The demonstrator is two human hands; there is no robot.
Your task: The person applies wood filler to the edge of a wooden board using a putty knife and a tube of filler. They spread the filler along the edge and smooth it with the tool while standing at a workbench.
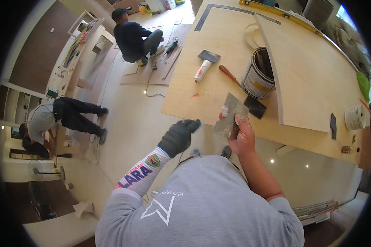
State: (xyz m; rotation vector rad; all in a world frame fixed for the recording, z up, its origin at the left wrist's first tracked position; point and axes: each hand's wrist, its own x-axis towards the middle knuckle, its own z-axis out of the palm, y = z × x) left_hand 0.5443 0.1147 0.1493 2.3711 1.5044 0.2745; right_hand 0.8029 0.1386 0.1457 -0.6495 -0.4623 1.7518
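Observation:
My right hand (243, 136) grips a flat metal putty plate (230, 119) bearing a blob of white and red paste (223, 112). In a dark glove, my left hand (181, 136) is held off the table's edge with fingers curled; whether it holds anything is unclear. Past the plate lie a dark rectangular spreader (255, 107) and a tool with a brown handle (230, 75). An open tin can (258, 74) stands beside them, with a stick inside. A white tube (202, 71) lies against another dark spreader (209, 56).
A plywood-topped table (179, 95) carries a loose curved-edge panel (303, 80), a steel square (235, 9), a yellow spirit level (281, 14) and a white tub (355, 117). One person (133, 40) sits near an angle grinder (172, 45); another (71, 114) bends over a bench. Cables cross the floor.

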